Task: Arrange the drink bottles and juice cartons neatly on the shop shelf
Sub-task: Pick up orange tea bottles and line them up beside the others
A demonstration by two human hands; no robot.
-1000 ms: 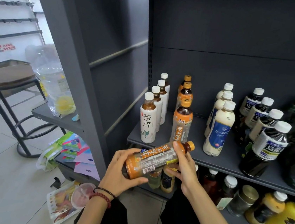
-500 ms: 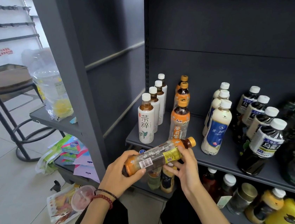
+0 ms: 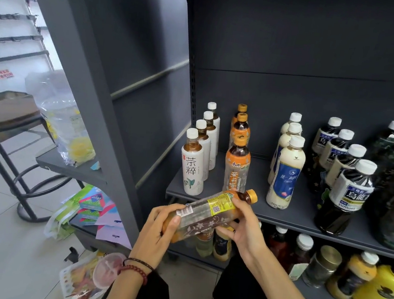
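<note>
head view: both hands' grip on tea bottle [image 3: 211, 212], left hand [image 3: 157, 233] at base, right hand [image 3: 243, 226] nr neck, tilted, in front of shelf [image 3: 306, 218].

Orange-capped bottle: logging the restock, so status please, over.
Status: left hand grips the bottle at its base, right hand near the neck. Bottle sideways, off the shelf. Nothing between it and the shelf.

1. My left hand [image 3: 157, 233]: at the base end of the orange-capped bottle [image 3: 208, 213], fingers curled round it, thumb pressed on the near side just below the barcode.
2. My left forearm [image 3: 123, 288]: bare, rising straight up toward the bottle's base.
3. My right hand [image 3: 243, 226]: at the bottle's neck end, one digit over the top, the others curled beneath.
4. My right forearm [image 3: 280, 289]: bare, slanting down and right, away from the bottle.
</note>
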